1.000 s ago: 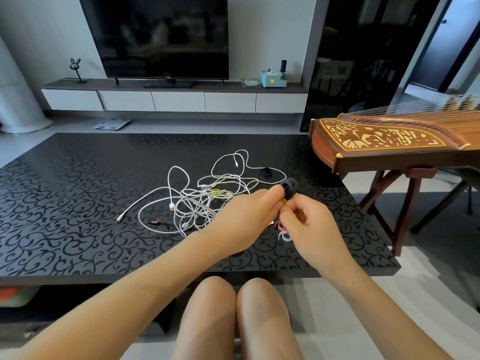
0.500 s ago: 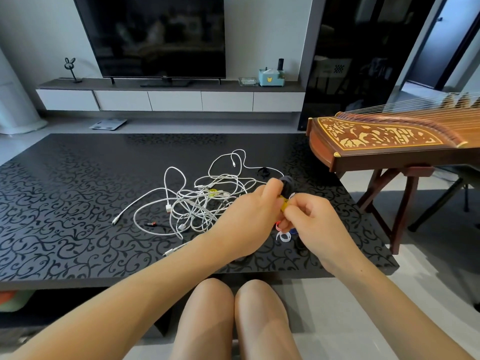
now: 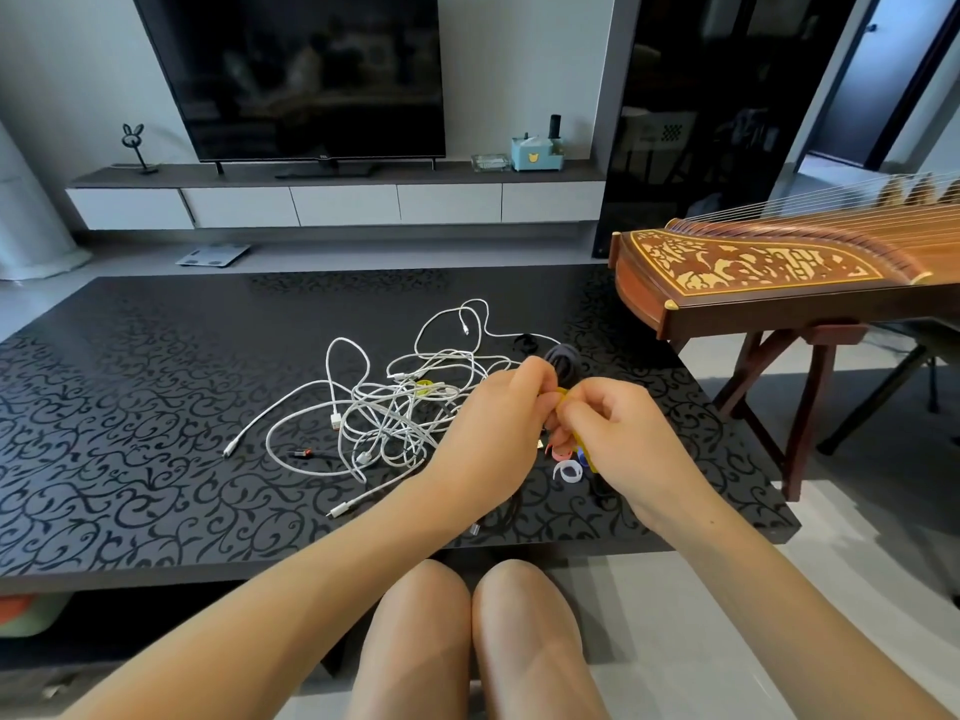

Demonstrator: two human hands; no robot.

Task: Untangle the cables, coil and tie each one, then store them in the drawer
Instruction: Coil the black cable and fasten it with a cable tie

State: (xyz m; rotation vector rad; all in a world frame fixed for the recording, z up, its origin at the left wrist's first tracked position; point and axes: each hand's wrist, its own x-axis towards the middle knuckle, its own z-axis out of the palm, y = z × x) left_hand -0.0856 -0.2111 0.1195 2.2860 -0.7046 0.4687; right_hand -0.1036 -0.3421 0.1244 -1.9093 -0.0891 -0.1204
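While my left hand (image 3: 498, 423) is gripping the coiled black cable (image 3: 563, 361) just right of frame centre, my right hand (image 3: 623, 439) is pinching the yellow tie (image 3: 562, 393) beside it. I am judging that the tie should be drawn snug round every loop. Tangled white cables (image 3: 400, 407) are lying at centre on the table (image 3: 130, 407).

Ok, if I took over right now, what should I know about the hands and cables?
Left hand grips the coiled black cable. Right hand pinches the yellow tie beside it.
White cables lie tangled on the table; spare ties lie by the right hand.
Done: black cable coiled.
Left: fasten its tie, untangle, coil and tie the white ones, store all in the drawer.
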